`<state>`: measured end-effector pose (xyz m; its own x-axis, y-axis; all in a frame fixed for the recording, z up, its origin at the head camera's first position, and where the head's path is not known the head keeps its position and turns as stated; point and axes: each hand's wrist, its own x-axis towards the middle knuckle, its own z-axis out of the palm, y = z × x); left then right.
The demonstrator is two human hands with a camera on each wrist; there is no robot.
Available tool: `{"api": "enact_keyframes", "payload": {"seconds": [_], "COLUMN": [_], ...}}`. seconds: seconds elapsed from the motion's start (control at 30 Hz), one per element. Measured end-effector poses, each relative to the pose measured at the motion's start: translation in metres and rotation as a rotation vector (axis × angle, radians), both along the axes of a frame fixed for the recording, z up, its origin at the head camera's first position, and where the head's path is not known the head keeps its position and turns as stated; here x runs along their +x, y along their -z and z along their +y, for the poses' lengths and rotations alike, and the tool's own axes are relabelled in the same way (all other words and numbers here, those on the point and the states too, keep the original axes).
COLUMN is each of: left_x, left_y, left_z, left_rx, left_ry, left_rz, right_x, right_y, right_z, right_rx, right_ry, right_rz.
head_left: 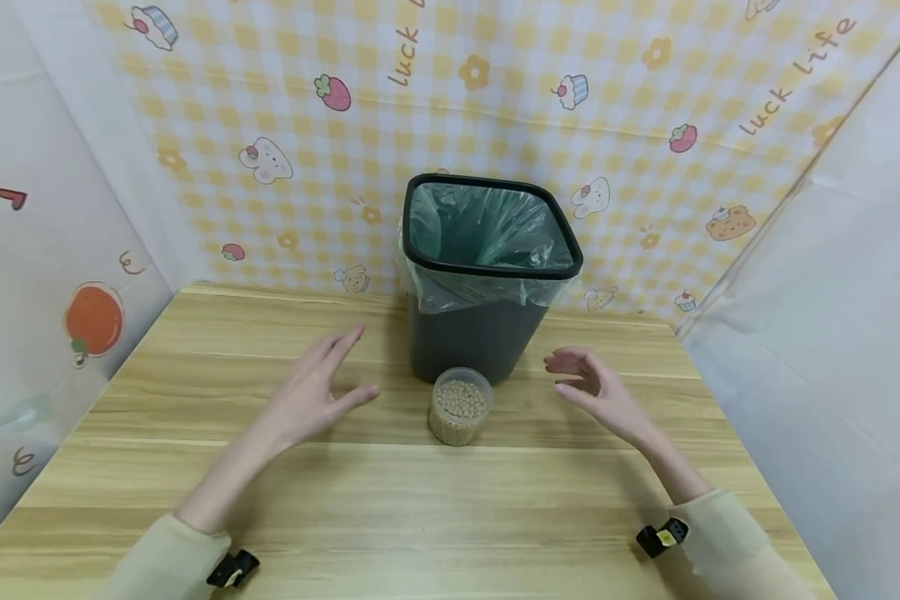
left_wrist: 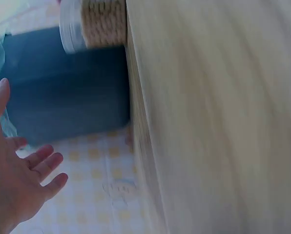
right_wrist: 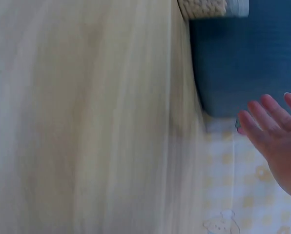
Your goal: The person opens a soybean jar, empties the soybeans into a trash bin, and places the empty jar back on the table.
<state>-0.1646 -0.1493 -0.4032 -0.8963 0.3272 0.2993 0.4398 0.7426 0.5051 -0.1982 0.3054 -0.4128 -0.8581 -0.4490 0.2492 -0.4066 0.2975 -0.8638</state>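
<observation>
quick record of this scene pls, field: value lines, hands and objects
left hand: left hand open, fingers spread, above the table, left of the jar, holding nothing
right hand: right hand open, fingers loosely curved, right of the jar, holding nothing
jar: small clear plastic jar of beige beans, upright, between the hands, no lid seen
bin: dark grey plastic bin with green liner bag, right behind the jar
surface: light wooden table
backdrop: yellow checked cartoon wall sheet

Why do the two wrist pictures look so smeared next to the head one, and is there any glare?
Head view: sharp, evenly lit, soft shadows under the jar of beans and bin, edges bowed by the wide lens. Left wrist view: table streaked by blur. Right wrist view: equally smeared, right hand soft. No harsh glare.
</observation>
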Motion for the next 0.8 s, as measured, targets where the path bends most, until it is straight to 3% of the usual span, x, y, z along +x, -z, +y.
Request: {"api": "enact_keyframes", "payload": {"seconds": [0.17, 0.43, 0.8], "left_x": [0.008, 0.011, 0.011], "left_y": [0.0, 0.001, 0.005], "left_z": [0.017, 0.029, 0.054], "left_rx": [0.033, 0.067, 0.076], "left_ry": [0.025, 0.059, 0.112], "left_rz": [-0.026, -0.032, -0.061], "right_x": [0.004, 0.007, 0.009], "right_y": [0.003, 0.009, 0.02], "right_z": [-0.019, -0.045, -0.075], "right_rx": [0.0, 0.009, 0.132], "right_ry": [-0.07, -0.148, -0.144], "right_rz": [-0.065, -0.12, -0.181]}}
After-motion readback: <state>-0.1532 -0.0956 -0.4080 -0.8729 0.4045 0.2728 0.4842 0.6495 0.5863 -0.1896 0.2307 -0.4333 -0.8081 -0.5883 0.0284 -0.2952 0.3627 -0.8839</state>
